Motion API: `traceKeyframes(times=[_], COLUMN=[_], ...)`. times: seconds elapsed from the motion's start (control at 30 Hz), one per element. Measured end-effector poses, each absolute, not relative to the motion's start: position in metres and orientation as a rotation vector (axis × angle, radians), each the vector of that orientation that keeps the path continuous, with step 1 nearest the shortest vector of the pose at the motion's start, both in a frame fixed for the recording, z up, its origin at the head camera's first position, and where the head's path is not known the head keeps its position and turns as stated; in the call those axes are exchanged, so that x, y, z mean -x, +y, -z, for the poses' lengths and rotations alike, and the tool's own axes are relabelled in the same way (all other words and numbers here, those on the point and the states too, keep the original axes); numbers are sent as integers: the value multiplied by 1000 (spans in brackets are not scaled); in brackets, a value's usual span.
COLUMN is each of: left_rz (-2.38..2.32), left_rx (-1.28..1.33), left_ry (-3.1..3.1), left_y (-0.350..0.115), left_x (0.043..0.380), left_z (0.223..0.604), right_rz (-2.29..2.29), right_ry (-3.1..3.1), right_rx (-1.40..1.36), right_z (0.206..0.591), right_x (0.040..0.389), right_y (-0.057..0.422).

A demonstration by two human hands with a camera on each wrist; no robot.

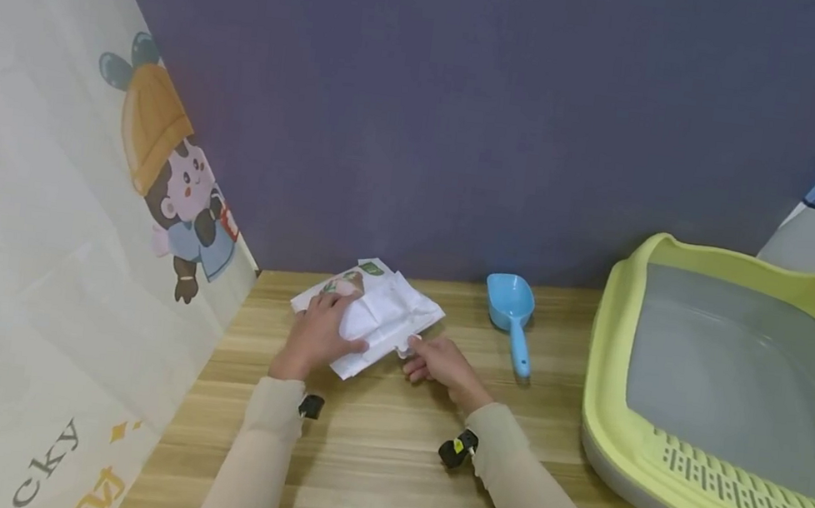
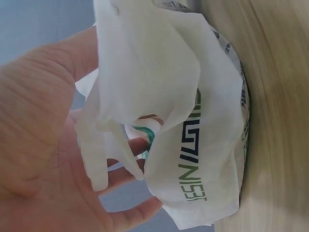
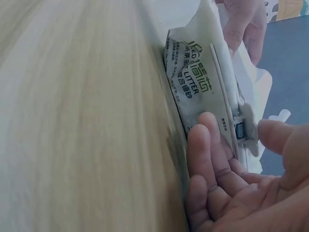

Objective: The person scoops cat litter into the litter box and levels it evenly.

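A white cat litter bag [image 1: 388, 309] with green print lies folded on the wooden table, its lettering facing out in the right wrist view. Across its folded edge runs a white bag clip [image 3: 247, 128] with a small dark part near its end. My left hand [image 1: 319, 334] holds the bag from the left, thumb on the near side and fingers over the top. At the clip's end my right hand [image 1: 443, 365] pinches, thumb against the end piece and fingers underneath. Part of the clip is hidden by the fingers.
A light blue litter scoop [image 1: 511, 303] lies to the right of the bag, handle toward me. Farther right stands a large litter box [image 1: 608, 377] with a yellow-green rim and grey base. A dark wall [image 1: 452, 125] rises behind the table, and a printed white sheet [image 1: 21, 202] hangs at left.
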State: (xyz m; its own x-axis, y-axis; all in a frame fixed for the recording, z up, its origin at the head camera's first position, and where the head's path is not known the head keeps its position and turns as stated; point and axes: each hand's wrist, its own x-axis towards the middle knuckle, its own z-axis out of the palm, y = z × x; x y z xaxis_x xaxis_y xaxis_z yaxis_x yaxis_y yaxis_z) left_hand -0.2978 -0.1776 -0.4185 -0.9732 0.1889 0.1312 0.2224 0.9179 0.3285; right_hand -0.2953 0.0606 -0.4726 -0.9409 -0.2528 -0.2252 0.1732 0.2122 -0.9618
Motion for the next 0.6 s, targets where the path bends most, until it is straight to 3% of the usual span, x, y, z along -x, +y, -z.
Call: traceKeyframes(times=[0.6], left_rz=[521], left_rx=[323], left_ry=[-2962], left_y=[-179], left_x=[300], left_z=[422], right_rz=[1924], right_ry=[2076], right_rx=[-30], right_z=[471], right_x=[294], right_y=[56])
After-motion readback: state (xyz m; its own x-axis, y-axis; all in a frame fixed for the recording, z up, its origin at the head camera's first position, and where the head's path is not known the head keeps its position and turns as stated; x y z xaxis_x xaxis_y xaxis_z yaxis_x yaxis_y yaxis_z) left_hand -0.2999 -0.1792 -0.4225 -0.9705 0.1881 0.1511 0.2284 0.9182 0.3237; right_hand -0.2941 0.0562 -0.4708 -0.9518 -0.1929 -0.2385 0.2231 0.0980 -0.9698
